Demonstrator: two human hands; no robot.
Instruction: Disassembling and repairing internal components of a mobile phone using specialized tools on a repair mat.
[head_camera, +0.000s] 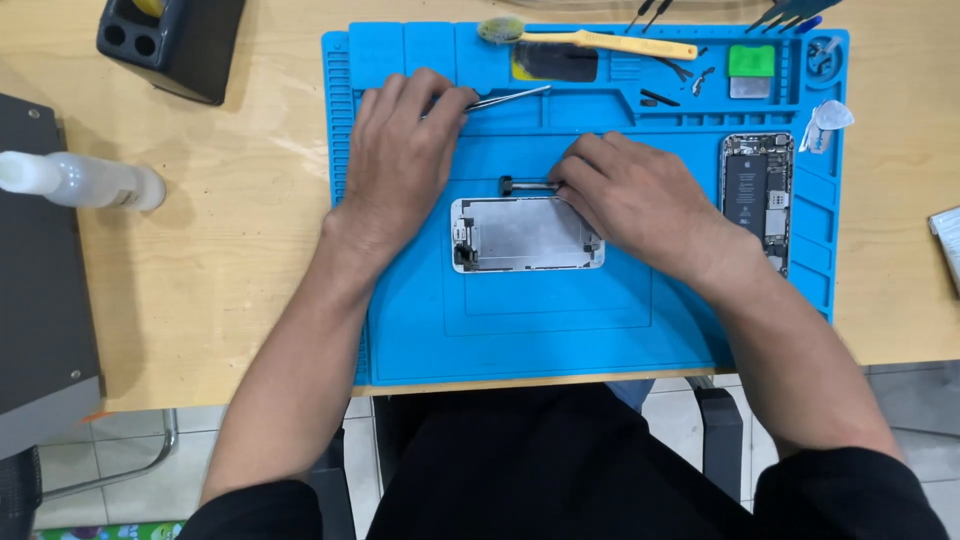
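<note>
A phone screen assembly (525, 234) lies back-side up, its silver shield plate showing, in the middle of a blue repair mat (430, 310). My right hand (625, 195) rests at its upper right corner and pinches a small dark flex part (520, 184) that sticks out to the left. My left hand (405, 155) lies on the mat above and left of the screen, fingers closed on metal tweezers (510, 97) whose tips point right.
An opened phone body (757, 190) lies at the mat's right side. A yellow-handled brush (600, 42), small parts and a green pad (751, 60) sit in the top trays. A white bottle (80, 180) and black holder (170, 40) stand left.
</note>
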